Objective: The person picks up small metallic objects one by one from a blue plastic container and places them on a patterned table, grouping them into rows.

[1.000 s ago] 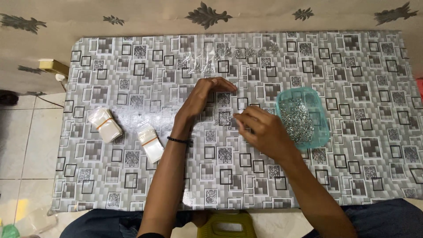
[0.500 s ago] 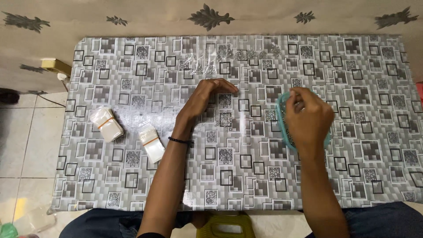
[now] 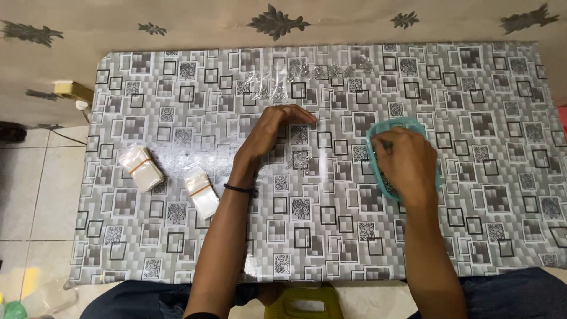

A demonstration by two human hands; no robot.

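On the right half of the table (image 3: 472,236), a teal plastic tub (image 3: 378,133) sits on the patterned grey cloth, and the right hand (image 3: 407,165) lies over it, covering most of its opening. The fingers (image 3: 387,147) curl down inside the tub, but whether they have pinched anything cannot be told, since the back of the hand hides the tips. Only the tub's upper and left rim shows, with a sliver of small silvery pieces beside the wrist.

Well to the left of the tub, the left hand (image 3: 274,133) rests near the middle of the table, arched with fingertips touching the cloth; it holds nothing visible and its fingers are loosely spread. A dark band (image 3: 239,189) circles that wrist.

Farther out, a row of small clear filled bags (image 3: 313,74) lies along the far part of the table. Near the left edge sit two stacks of empty clear bags (image 3: 140,168), each bound with a rubber band. A yellow-green stool (image 3: 304,301) shows below the near edge.
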